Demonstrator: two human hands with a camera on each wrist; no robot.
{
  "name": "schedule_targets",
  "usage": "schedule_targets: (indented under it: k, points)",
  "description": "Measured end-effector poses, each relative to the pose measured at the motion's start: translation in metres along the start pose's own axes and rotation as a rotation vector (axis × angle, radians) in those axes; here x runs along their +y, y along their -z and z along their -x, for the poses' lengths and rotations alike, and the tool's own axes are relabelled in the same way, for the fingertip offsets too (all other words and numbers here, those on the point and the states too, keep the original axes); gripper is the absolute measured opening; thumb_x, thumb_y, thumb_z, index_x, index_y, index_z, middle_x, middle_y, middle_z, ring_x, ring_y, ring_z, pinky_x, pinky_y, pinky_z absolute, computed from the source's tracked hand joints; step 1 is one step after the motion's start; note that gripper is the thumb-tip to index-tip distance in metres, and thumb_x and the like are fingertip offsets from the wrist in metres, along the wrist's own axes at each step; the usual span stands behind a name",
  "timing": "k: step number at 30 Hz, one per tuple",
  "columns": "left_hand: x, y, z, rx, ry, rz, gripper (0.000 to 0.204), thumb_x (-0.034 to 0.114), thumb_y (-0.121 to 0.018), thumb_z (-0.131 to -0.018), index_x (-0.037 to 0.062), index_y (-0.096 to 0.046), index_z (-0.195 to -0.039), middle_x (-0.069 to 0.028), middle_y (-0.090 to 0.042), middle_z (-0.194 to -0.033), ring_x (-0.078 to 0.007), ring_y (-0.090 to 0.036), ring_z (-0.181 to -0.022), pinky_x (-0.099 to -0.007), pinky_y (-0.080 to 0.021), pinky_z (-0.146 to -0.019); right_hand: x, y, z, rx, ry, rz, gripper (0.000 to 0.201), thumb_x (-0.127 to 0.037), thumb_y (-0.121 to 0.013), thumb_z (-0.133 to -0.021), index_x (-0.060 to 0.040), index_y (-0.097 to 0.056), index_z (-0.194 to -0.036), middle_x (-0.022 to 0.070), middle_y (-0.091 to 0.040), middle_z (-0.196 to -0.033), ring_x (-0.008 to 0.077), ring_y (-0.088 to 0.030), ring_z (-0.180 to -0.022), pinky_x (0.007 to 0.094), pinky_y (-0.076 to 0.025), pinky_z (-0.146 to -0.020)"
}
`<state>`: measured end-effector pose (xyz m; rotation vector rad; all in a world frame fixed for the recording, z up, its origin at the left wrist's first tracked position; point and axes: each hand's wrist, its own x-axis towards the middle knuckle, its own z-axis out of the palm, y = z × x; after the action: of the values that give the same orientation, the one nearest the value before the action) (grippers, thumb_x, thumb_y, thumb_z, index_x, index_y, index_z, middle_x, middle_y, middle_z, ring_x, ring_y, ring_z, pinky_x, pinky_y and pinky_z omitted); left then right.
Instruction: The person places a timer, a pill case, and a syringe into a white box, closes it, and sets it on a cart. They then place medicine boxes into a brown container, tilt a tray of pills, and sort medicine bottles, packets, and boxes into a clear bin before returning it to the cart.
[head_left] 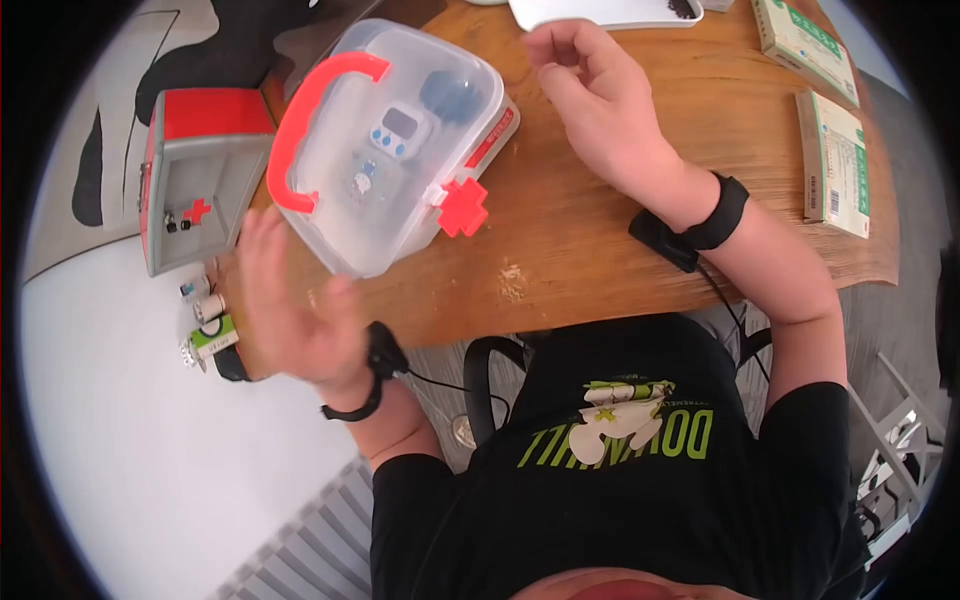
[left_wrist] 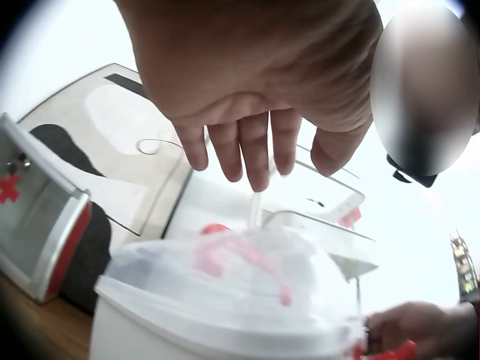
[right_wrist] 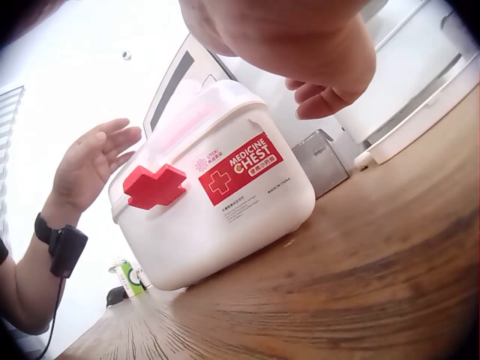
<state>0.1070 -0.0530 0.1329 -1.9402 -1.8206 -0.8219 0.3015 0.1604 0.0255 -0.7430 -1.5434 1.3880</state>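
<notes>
A white medicine chest [right_wrist: 255,217] stands on the wooden table [head_left: 600,270], its translucent lid [head_left: 340,150] on top. The lid carries a red handle [head_left: 300,130]; a red cross-shaped latch [head_left: 463,207] sits at the front. Through the lid show a small white device [head_left: 400,130] with blue buttons and a dark blue shape [head_left: 450,95]. My left hand [head_left: 300,315], slightly blurred, is raised beside the chest's near left corner with fingers spread and nothing held. Over the table right of the chest, my right hand [head_left: 610,115] hovers with loosely bent fingers, also holding nothing.
Left of the chest is a grey-and-red case [head_left: 205,180] with a red cross. Small bottles [head_left: 208,307] and a green-white box [head_left: 213,338] lie near the table's left edge. Two green-white boxes [head_left: 840,165] rest at the right. A white tray [head_left: 600,12] is at the back.
</notes>
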Motion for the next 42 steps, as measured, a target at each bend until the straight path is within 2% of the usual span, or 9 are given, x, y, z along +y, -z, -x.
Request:
schedule_targets:
  k: [3, 5, 7, 10, 14, 17, 23, 32, 42]
  points:
    - [0.047, -0.031, -0.004, -0.169, 0.008, -0.226, 0.076, 0.038, -0.080, -0.083, -0.0035, -0.052, -0.140, -0.0246, -0.052, -0.145, -0.0471, -0.046, -0.137, -0.0554, -0.036, -0.113, -0.009, 0.002, 0.001, -0.041, 0.165, 0.087, 0.046, -0.010, -0.067, -0.085, -0.0015, -0.058, -0.130, 0.0158, -0.064, -0.115, 0.0261, -0.062, -0.107, 0.0361, -0.051, -0.087]
    - [0.062, -0.047, -0.004, -0.230, 0.067, -0.298, 0.086, 0.037, -0.084, -0.078, -0.0028, -0.047, -0.145, -0.0238, -0.050, -0.148, -0.0462, -0.046, -0.137, -0.0547, -0.035, -0.114, -0.004, -0.002, 0.004, -0.014, 0.195, 0.077, 0.046, -0.009, -0.066, -0.085, -0.0013, -0.058, -0.129, 0.0156, -0.064, -0.114, 0.0256, -0.061, -0.104, 0.0359, -0.051, -0.086]
    - [0.061, -0.057, -0.004, -0.200, 0.102, -0.369, 0.084, 0.041, -0.082, -0.079, -0.0024, -0.049, -0.144, -0.0244, -0.048, -0.149, -0.0473, -0.045, -0.137, -0.0556, -0.034, -0.113, 0.012, -0.014, 0.013, 0.079, 0.127, 0.014, 0.028, -0.001, -0.051, -0.094, -0.0040, -0.063, -0.120, 0.0044, -0.066, -0.106, 0.0084, -0.059, -0.093, 0.0240, -0.048, -0.075]
    - [0.059, -0.064, -0.003, -0.161, 0.113, -0.397, 0.081, 0.041, -0.080, -0.081, -0.0021, -0.050, -0.142, -0.0241, -0.049, -0.149, -0.0458, -0.047, -0.134, -0.0551, -0.036, -0.110, 0.015, -0.016, 0.036, -0.011, -0.061, -0.110, 0.023, -0.005, -0.053, -0.091, -0.0014, -0.067, -0.108, 0.0124, -0.069, -0.091, 0.0226, -0.064, -0.077, 0.0377, -0.053, -0.071]
    - [0.050, -0.068, 0.001, -0.120, 0.108, -0.434, 0.071, 0.037, -0.078, -0.085, -0.0013, -0.054, -0.140, -0.0215, -0.054, -0.144, -0.0414, -0.053, -0.130, -0.0521, -0.039, -0.108, 0.010, -0.022, 0.050, -0.289, -0.282, -0.095, 0.019, -0.007, -0.054, -0.091, 0.0003, -0.071, -0.096, 0.0155, -0.068, -0.079, 0.0260, -0.065, -0.073, 0.0386, -0.053, -0.072]
    - [0.045, -0.072, 0.002, -0.059, 0.087, -0.458, 0.062, 0.034, -0.076, -0.087, -0.0001, -0.059, -0.135, -0.0190, -0.059, -0.140, -0.0396, -0.057, -0.126, -0.0486, -0.042, -0.106, 0.006, -0.023, 0.050, -0.521, -0.395, -0.064, 0.028, 0.000, -0.050, -0.092, 0.0007, -0.068, -0.113, 0.0071, -0.070, -0.101, 0.0105, -0.061, -0.089, 0.0264, -0.052, -0.075]
    - [0.048, -0.067, -0.003, -0.054, 0.065, -0.407, 0.055, 0.017, -0.078, -0.084, 0.0006, -0.062, -0.133, -0.0184, -0.064, -0.134, -0.0370, -0.061, -0.125, -0.0462, -0.047, -0.104, -0.009, -0.027, 0.056, -0.612, -0.597, -0.422, 0.038, -0.012, -0.055, -0.096, 0.0024, -0.061, -0.130, 0.0114, -0.070, -0.111, 0.0179, -0.066, -0.095, 0.0328, -0.057, -0.078]
    - [0.036, -0.069, 0.005, -0.035, 0.052, -0.414, 0.052, 0.030, -0.076, -0.087, 0.0034, -0.065, -0.130, -0.0158, -0.063, -0.137, -0.0375, -0.061, -0.124, -0.0451, -0.046, -0.103, -0.004, -0.031, 0.061, -0.624, -0.472, -0.390, 0.027, -0.019, -0.065, -0.095, 0.0018, -0.065, -0.111, 0.0063, -0.069, -0.096, 0.0130, -0.062, -0.082, 0.0292, -0.052, -0.068]
    - [0.044, -0.076, 0.002, -0.027, 0.060, -0.460, 0.071, 0.034, -0.083, -0.076, 0.0039, -0.060, -0.136, -0.0153, -0.060, -0.140, -0.0373, -0.059, -0.124, -0.0475, -0.046, -0.103, 0.007, -0.026, 0.040, -0.555, -0.136, 0.155, 0.020, -0.022, -0.070, -0.087, -0.0034, -0.072, -0.095, 0.0121, -0.074, -0.084, 0.0260, -0.072, -0.079, 0.0366, -0.056, -0.073]
